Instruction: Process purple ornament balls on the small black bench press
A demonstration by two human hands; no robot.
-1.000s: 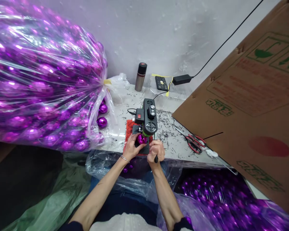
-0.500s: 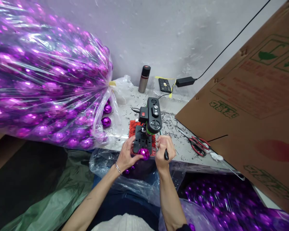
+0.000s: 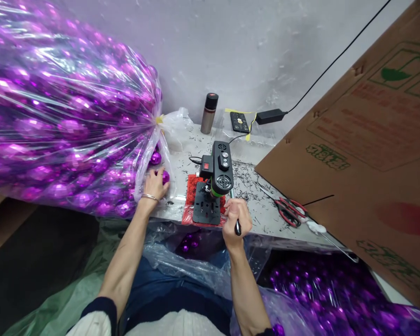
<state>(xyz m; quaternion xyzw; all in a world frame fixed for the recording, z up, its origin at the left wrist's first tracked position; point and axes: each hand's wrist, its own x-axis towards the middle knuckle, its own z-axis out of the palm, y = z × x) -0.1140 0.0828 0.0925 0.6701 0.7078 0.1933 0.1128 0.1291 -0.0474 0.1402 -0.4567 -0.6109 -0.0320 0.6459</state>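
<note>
My right hand (image 3: 237, 220) clasps the lever (image 3: 238, 227), tip towards me, near the table edge (image 3: 173, 218); left hand (image 3: 154, 186) at a ball (image 3: 165, 177), hold unclear.

Left hand (image 3: 154, 186) is covering part of a purple ball (image 3: 165, 177); cannot tell whether the fingers are gripping or only touching. Right hand (image 3: 237, 217) is hiding the middle of the lever handle (image 3: 238, 228). Machine head (image 3: 223, 167) is blocking the far part of the base plate (image 3: 206, 212). Bulging bag (image 3: 66, 130) is running out at left and top, cardboard box (image 3: 336, 182) at right, its red print blurring past reading. Cord (image 3: 336, 58) is leaving at top. Lower purple bag (image 3: 322, 280) is sinking into shadow under the counter (image 3: 177, 191).
</note>
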